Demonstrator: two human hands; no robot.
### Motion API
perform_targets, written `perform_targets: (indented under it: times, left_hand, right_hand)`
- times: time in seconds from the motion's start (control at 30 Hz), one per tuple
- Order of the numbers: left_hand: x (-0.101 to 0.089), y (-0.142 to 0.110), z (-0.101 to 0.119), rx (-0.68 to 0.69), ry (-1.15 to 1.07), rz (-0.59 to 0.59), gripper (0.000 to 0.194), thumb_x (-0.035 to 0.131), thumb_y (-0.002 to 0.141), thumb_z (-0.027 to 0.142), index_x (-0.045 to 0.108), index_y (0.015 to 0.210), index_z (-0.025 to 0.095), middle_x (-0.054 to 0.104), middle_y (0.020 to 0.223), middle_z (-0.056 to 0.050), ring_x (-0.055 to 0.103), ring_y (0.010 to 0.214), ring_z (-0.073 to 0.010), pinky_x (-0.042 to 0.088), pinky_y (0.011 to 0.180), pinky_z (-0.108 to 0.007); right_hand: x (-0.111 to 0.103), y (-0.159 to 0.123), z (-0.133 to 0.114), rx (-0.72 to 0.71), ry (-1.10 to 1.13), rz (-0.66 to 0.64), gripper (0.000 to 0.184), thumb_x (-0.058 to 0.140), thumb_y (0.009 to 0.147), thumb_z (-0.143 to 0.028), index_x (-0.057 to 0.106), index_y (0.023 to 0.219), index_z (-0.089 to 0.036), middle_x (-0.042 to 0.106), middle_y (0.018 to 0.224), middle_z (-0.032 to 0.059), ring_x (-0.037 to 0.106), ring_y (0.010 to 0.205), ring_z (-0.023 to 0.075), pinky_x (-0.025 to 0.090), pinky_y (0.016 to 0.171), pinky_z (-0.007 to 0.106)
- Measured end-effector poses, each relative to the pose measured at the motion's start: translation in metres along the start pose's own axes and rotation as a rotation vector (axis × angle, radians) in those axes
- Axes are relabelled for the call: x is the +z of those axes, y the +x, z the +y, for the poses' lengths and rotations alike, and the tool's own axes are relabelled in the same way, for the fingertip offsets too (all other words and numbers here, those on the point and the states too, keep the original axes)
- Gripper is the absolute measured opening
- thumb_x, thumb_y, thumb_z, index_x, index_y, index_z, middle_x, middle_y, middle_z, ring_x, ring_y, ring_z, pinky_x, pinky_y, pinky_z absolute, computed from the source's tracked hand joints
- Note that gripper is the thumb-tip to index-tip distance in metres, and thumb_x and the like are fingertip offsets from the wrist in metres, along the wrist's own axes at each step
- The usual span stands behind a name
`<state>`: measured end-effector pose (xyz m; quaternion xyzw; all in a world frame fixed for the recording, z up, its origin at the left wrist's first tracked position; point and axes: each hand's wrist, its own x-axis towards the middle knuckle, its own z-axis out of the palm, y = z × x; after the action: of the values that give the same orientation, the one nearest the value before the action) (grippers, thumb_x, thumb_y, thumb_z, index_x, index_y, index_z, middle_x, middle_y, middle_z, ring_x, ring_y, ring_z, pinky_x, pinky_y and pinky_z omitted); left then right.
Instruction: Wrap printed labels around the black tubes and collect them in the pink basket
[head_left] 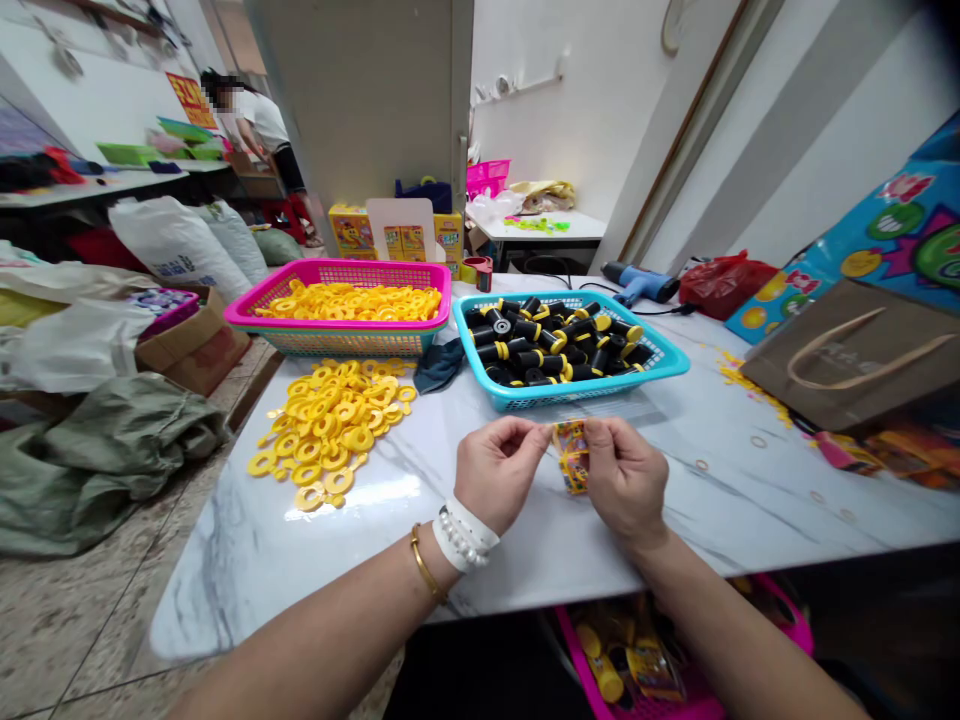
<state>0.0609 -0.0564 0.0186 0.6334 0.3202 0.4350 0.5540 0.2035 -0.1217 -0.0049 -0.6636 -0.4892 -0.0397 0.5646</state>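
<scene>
At six o'clock from the blue basket, the left hand and right hand both pinch a packet. Apparently they're working its upper edge; next needs a firm, even grip.

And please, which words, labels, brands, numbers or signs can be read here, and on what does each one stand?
None can be read with certainty.
Held packet: print too small.
Yellow boxes: print too small.
Red wall sign: yellow characters, blurred.
White sack: blue print, blurred.
Brown paper bag: faint lettering, blurred.
Blue printed package: lettering blurred.
</scene>
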Motion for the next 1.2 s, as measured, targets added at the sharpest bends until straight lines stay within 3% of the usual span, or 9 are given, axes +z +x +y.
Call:
perform_targets:
  times: [0.1,0.4,0.6,0.77,0.97,1.1,1.2]
  left_hand:
    - [0.0,0.0,0.001,-0.045,-0.04,-0.019,0.034,0.068,0.082,0.046,0.072,0.072,0.014,0.06,0.058,0.0,0.046,0.051,-0.0085,0.04,0.049,-0.02]
    - [0.002,-0.001,-0.003,-0.054,-0.038,-0.03,0.031,0.069,0.081,0.044,0.075,0.079,0.013,0.067,0.067,-0.004,0.049,0.051,-0.0086,0.038,0.046,-0.02]
    - [0.002,-0.002,0.001,-0.09,-0.114,-0.039,0.029,0.069,0.081,0.041,0.074,0.084,0.013,0.069,0.069,-0.004,0.048,0.048,-0.0076,0.04,0.044,-0.02]
    - [0.002,-0.001,-0.002,-0.074,-0.049,-0.032,0.027,0.07,0.081,0.039,0.077,0.082,0.013,0.071,0.072,-0.006,0.051,0.055,-0.0096,0.044,0.05,-0.021]
    - [0.002,0.0,0.001,-0.096,-0.059,-0.034,0.025,0.075,0.074,0.033,0.08,0.088,0.013,0.074,0.08,-0.008,0.055,0.064,-0.0119,0.047,0.062,-0.024]
    - [0.0,0.003,0.005,-0.264,-0.166,-0.105,0.029,0.078,0.072,0.038,0.079,0.084,0.011,0.065,0.061,-0.003,0.044,0.047,-0.0072,0.035,0.047,-0.022]
    - [-0.004,0.009,0.006,-0.359,-0.279,-0.145,0.032,0.08,0.069,0.041,0.076,0.08,0.011,0.064,0.061,-0.002,0.036,0.042,-0.0036,0.025,0.041,-0.02]
  right_hand:
    - [-0.002,0.001,0.002,0.042,-0.001,0.053,0.038,0.054,0.097,-0.044,0.061,0.069,-0.019,0.057,0.054,-0.0024,0.05,0.049,0.0115,0.041,0.048,0.023]
    - [-0.001,-0.004,0.003,0.042,0.058,0.03,0.034,0.055,0.097,-0.04,0.062,0.071,-0.019,0.057,0.054,-0.0031,0.051,0.047,0.0111,0.041,0.048,0.023]
    - [0.0,-0.005,0.003,-0.025,0.0,0.026,0.033,0.054,0.097,-0.037,0.062,0.071,-0.019,0.06,0.056,-0.0019,0.053,0.049,0.0115,0.042,0.05,0.024]
    - [-0.001,-0.006,0.002,-0.063,-0.02,0.038,0.031,0.054,0.097,-0.035,0.064,0.073,-0.019,0.062,0.057,-0.0016,0.055,0.049,0.0119,0.043,0.051,0.024]
    - [0.003,-0.005,0.002,-0.204,-0.022,-0.07,0.023,0.054,0.097,-0.026,0.065,0.078,-0.02,0.066,0.066,-0.0001,0.059,0.057,0.013,0.045,0.057,0.024]
    - [0.005,-0.007,0.002,-0.26,0.006,-0.162,0.022,0.053,0.096,-0.024,0.062,0.077,-0.02,0.062,0.067,0.0006,0.059,0.062,0.0141,0.046,0.06,0.025]
    - [-0.002,0.007,-0.002,-0.271,0.057,-0.297,0.031,0.05,0.098,-0.027,0.061,0.07,-0.02,0.059,0.061,-0.0006,0.056,0.055,0.0126,0.043,0.055,0.025]
